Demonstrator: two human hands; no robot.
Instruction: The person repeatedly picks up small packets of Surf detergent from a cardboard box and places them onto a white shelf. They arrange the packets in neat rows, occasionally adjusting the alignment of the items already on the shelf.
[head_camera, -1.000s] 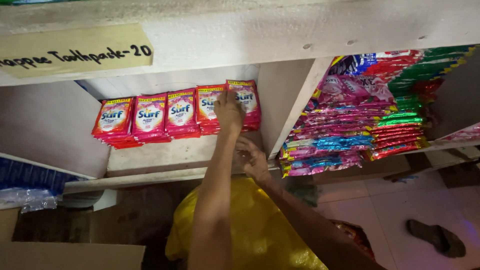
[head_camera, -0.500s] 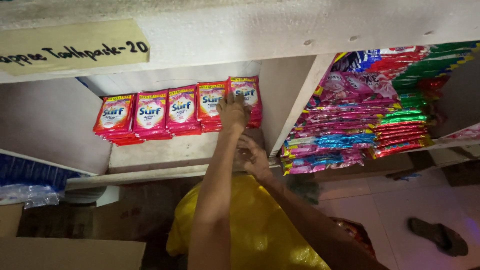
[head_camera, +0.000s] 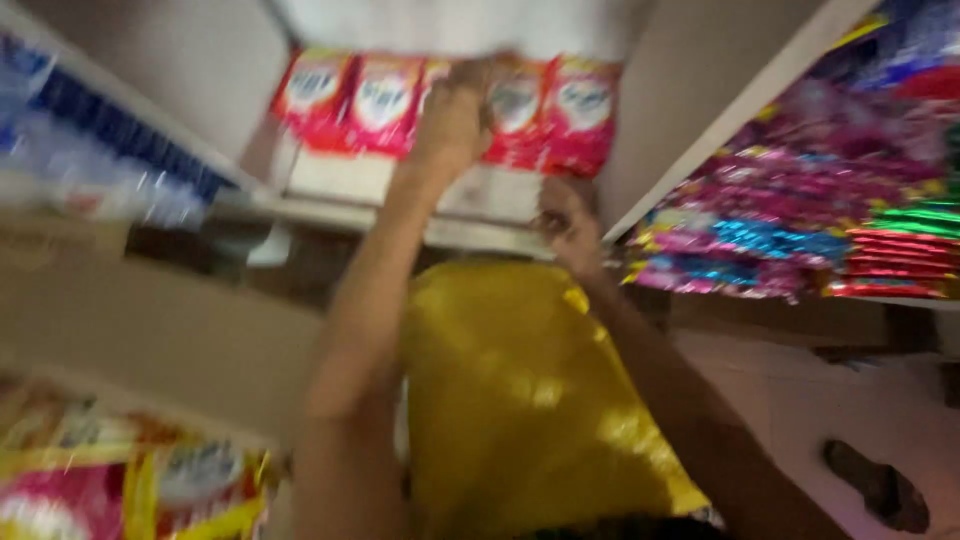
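Top centre of frame, your left hand (head_camera: 455, 115) presses on the red sachets (head_camera: 450, 105) standing in the shelf (head_camera: 340, 180); grip unclear through blur. Your right hand (head_camera: 565, 220) clutches the yellow bag (head_camera: 520, 400) just below, frame centre. Stacked packets (head_camera: 800, 210) right.

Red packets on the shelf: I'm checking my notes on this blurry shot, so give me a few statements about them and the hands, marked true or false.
1. The left hand reaches up to the row of red packets on the shelf. True.
2. The right hand holds a blue bottle. False: it is at the shelf's front edge, above the yellow bag; what it grips is too blurred to tell.
3. The red packets lie scattered on the floor. False: they stand side by side on the shelf.
4. Pink and blue sachets are stacked in the compartment to the right. True.
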